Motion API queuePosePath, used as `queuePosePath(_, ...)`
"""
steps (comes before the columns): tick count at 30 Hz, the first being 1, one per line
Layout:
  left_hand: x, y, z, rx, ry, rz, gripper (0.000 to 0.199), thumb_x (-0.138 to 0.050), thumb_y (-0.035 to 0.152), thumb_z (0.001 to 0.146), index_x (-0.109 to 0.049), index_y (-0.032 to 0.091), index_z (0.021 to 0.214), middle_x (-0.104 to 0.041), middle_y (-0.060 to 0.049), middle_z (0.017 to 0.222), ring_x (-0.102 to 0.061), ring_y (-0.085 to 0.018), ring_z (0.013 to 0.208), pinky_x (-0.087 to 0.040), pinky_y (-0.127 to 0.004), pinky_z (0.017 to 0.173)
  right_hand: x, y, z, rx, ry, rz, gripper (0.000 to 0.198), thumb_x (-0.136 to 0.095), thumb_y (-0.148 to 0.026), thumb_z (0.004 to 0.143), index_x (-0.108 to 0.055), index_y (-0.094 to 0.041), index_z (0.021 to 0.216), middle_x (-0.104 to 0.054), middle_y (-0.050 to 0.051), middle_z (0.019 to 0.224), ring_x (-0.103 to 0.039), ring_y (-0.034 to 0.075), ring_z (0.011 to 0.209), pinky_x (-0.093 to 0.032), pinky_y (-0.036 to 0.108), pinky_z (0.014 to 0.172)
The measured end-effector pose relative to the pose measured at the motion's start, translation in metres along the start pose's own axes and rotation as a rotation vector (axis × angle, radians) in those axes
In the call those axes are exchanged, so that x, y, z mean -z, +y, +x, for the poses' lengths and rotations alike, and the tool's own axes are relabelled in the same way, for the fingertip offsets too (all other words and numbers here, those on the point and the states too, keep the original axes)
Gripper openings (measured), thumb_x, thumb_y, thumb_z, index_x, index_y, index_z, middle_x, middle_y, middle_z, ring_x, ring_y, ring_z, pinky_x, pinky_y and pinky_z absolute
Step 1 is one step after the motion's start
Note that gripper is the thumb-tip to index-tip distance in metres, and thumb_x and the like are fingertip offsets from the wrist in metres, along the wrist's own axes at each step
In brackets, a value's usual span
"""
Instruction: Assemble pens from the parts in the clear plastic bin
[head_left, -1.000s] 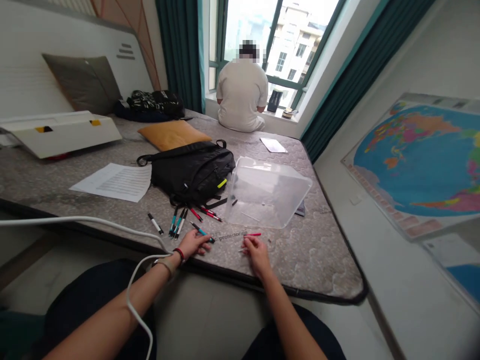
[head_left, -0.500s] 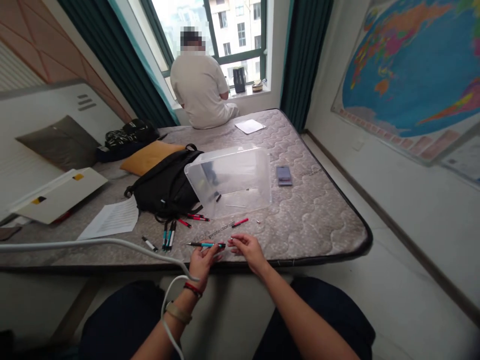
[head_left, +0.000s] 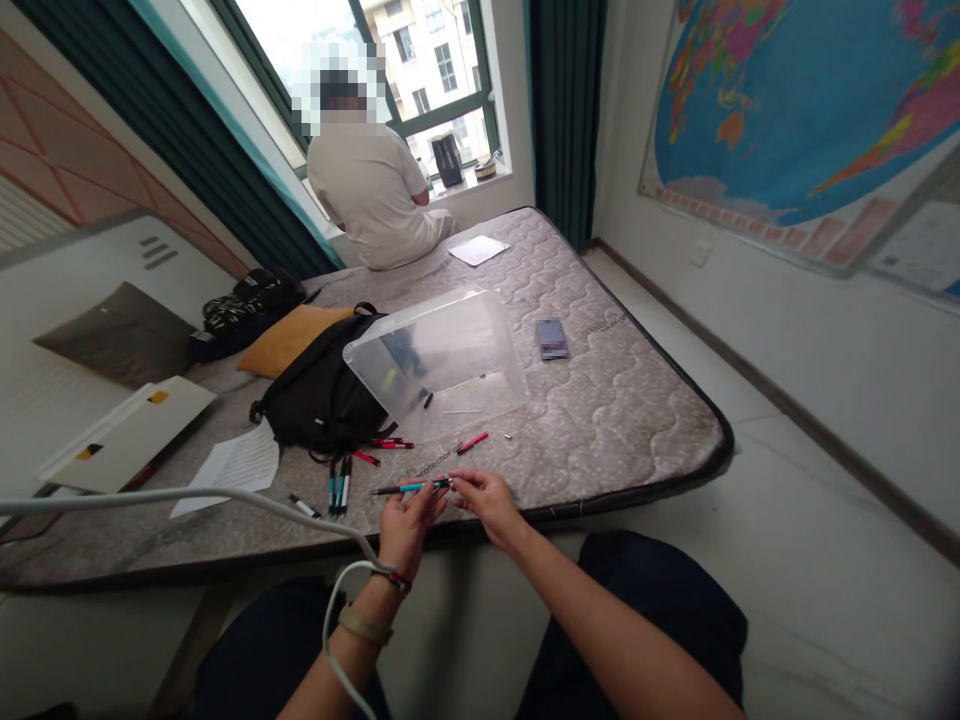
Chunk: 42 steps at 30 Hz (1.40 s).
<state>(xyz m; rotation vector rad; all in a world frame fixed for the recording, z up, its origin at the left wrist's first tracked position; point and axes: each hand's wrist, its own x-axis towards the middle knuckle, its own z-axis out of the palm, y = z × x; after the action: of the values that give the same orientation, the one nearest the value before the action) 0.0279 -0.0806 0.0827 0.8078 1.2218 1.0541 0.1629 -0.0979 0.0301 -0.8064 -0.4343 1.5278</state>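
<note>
My left hand (head_left: 405,520) is closed around a blue and black pen (head_left: 409,488), held nearly level with its tip toward the left. At the pen's right end, my right hand (head_left: 486,500) pinches with thumb and forefinger. Something tiny and pale shows at those fingertips, too small to make out. Just beyond my hands a red pen (head_left: 472,443) lies on the mattress, beside a small silver piece (head_left: 508,436). To the left are several upright-lying blue, black and white pens (head_left: 339,487), a white pen (head_left: 305,506) and several red pens (head_left: 390,443).
A clear plastic box (head_left: 480,350) lies on its side on the mattress (head_left: 622,400), against a black backpack (head_left: 322,390). A phone-like device (head_left: 552,339) is right of it. A grey cable (head_left: 225,493) crosses near my left wrist. A person (head_left: 367,190) sits by the window.
My right fingertips have moved left and now meet the pen's end, where a gap was before. The pen stays in my left hand. The whole view has shifted and tilted slightly.
</note>
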Motion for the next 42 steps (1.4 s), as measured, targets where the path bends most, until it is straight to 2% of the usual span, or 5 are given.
queuePosePath(7,-0.008,0.007,0.002,-0.009,-0.013,-0.003,0.046,-0.083,0.029,0.07,-0.048,0.022,0.098,-0.076,-0.009,0.102,-0.073,-0.028,0.099,-0.061,-0.038,0.082,-0.001,-0.001,-0.001,0.02,0.06,0.007,0.036,-0.083,-0.042,0.065,-0.078,-0.02,0.092,-0.075,0.006,0.094,-0.068,0.018,0.082,-0.055,0.031,0.074)
queuePosePath(17,-0.017,0.006,0.001,-0.047,-0.018,0.086,0.054,-0.086,0.037,0.064,-0.048,0.021,0.099,-0.076,-0.01,0.098,-0.073,-0.03,0.098,-0.061,-0.039,0.078,0.007,0.0,0.001,0.059,0.072,-0.021,0.037,-0.081,-0.046,0.068,-0.078,-0.021,0.094,-0.075,0.006,0.095,-0.068,0.019,0.084,-0.053,0.03,0.072)
queuePosePath(27,-0.02,0.006,0.0,-0.033,-0.027,0.036,0.05,-0.086,0.032,0.066,-0.049,0.02,0.098,-0.076,-0.01,0.099,-0.072,-0.031,0.1,-0.061,-0.038,0.078,0.006,-0.002,-0.005,-0.035,0.045,0.192,0.036,-0.084,-0.043,0.067,-0.077,-0.022,0.096,-0.074,0.005,0.096,-0.065,0.016,0.085,-0.049,0.027,0.071)
queuePosePath(35,-0.018,0.005,-0.001,-0.031,-0.036,0.015,0.051,-0.086,0.03,0.066,-0.048,0.02,0.099,-0.075,-0.01,0.099,-0.072,-0.03,0.099,-0.061,-0.039,0.08,0.004,-0.001,-0.007,-0.04,0.048,0.161,0.034,-0.083,-0.04,0.069,-0.077,-0.022,0.096,-0.074,0.004,0.096,-0.064,0.015,0.084,-0.046,0.025,0.07)
queuePosePath(42,-0.011,0.001,-0.004,-0.035,-0.035,-0.03,0.049,-0.087,0.028,0.065,-0.051,0.019,0.097,-0.076,-0.007,0.091,-0.074,-0.029,0.093,-0.061,-0.039,0.078,-0.002,0.003,-0.01,-0.039,0.028,0.073,0.041,-0.082,-0.044,0.069,-0.076,-0.018,0.1,-0.073,0.007,0.1,-0.064,0.015,0.081,-0.046,0.026,0.068)
